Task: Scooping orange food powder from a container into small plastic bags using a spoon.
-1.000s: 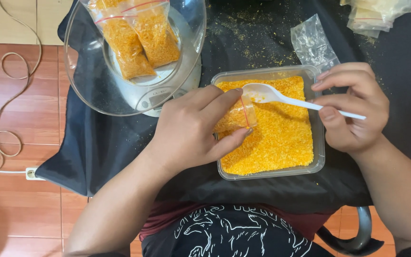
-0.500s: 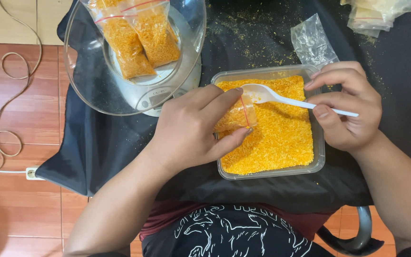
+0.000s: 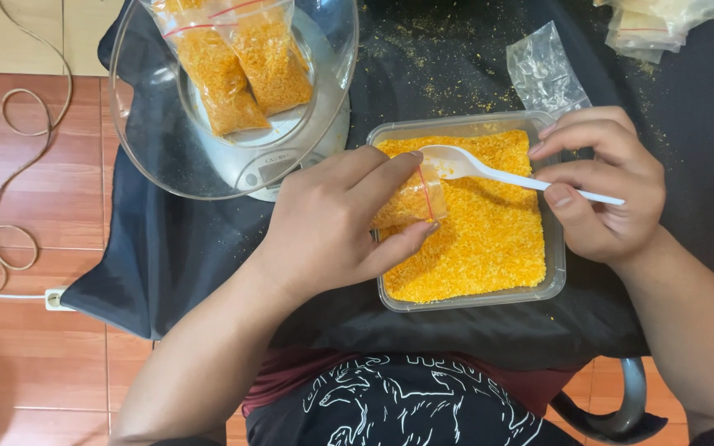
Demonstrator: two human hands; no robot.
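Over the clear plastic tub (image 3: 554, 248) of orange crumbs (image 3: 481, 239), both hands are seen at work. A small zip bag (image 3: 411, 198), partly filled with the same crumbs and marked by a red seal line at its mouth, is gripped by the left hand (image 3: 332, 227), with the thumb below and the fingers curled over the top; the bag's open mouth is turned toward the right. A white plastic spoon (image 3: 489, 169) is pinched by its handle in the right hand (image 3: 609, 186), between thumb and fingertips, and its bowl is held at the bag's mouth, just above the crumbs. Whether the bowl is touching the bag cannot be told.

The tub is set on a black cloth (image 3: 175, 248) that is spread over the worktop and dusted with loose crumbs beyond the tub's far edge. An empty clear bag (image 3: 543, 70) is laid just past the tub's far right corner, and a stack of further empty bags (image 3: 663, 25) is seen at the top right edge. To the far left of the tub, a kitchen scale (image 3: 274, 165) is placed, with a clear bowl (image 3: 150, 140) on it; two filled bags of crumbs (image 3: 241, 66) are lying in the bowl. Beside the cloth, a looped cable (image 3: 10, 173) and a wall-type socket (image 3: 57, 301) are seen on the reddish tiled floor (image 3: 35, 355).
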